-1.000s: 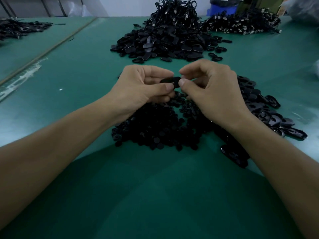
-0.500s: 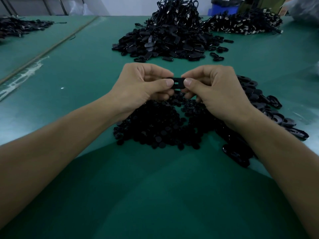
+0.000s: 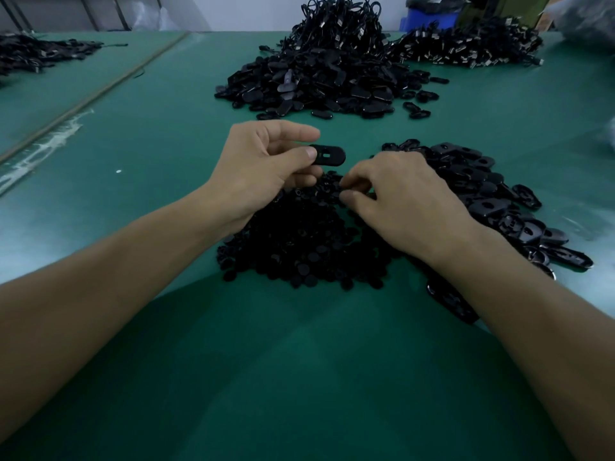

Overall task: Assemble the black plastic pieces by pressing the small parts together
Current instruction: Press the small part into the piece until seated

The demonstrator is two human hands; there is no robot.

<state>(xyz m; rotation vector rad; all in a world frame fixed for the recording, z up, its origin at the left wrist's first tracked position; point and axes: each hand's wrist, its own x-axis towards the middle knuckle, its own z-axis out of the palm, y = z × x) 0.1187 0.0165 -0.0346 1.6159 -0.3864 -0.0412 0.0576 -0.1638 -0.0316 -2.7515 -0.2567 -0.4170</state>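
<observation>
My left hand (image 3: 263, 168) pinches a flat black oval piece (image 3: 327, 155) between thumb and forefinger, holding it level above the table. The piece has a small slot in its middle. My right hand (image 3: 399, 201) is lower, with its fingertips curled into the top of a heap of small round black parts (image 3: 299, 241); whether it has a part pinched is hidden by the fingers. To the right lies a pile of larger black oval shells (image 3: 492, 201).
A big heap of black pieces and cables (image 3: 326, 68) lies at the back of the green table (image 3: 149, 144). More cable bundles (image 3: 466, 44) sit at the back right, another dark pile (image 3: 36, 51) at the far left. A blue bin (image 3: 429, 15) stands behind.
Both hands held the oval piece together before. My right hand has let go and dropped down to the heap of small parts; my left hand keeps the piece.
</observation>
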